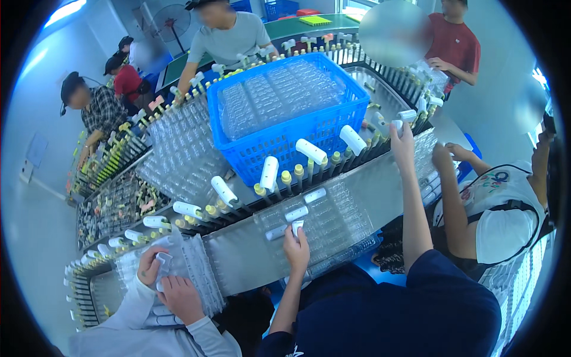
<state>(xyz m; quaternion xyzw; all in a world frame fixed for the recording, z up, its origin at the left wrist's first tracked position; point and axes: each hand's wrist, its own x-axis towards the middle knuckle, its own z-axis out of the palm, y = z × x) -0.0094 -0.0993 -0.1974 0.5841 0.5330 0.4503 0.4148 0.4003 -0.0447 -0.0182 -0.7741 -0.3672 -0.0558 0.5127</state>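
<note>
My left hand [295, 250] is closed around a small white plastic housing [297, 226], holding it over a clear blister tray [339, 221]. In that tray's left side lie white tube-shaped housings [296, 213] in a row. My right hand [402, 141] reaches far forward to the row of upright pegs, its fingers closed on a white piece [397, 124]. Just beside those fingers another white housing [408, 115] sits tilted at the pegs. Nearer the middle, more white housings [311, 151] rest tilted on yellow-tipped pegs [286, 177].
A blue crate [291, 140] of clear trays stands behind the pegs. At left, a co-worker's hands [178, 297] handle white pieces over stacked trays [202, 273]. At right, another co-worker's arm [455, 208] is close to mine. A metal bench [244, 262] runs along the front.
</note>
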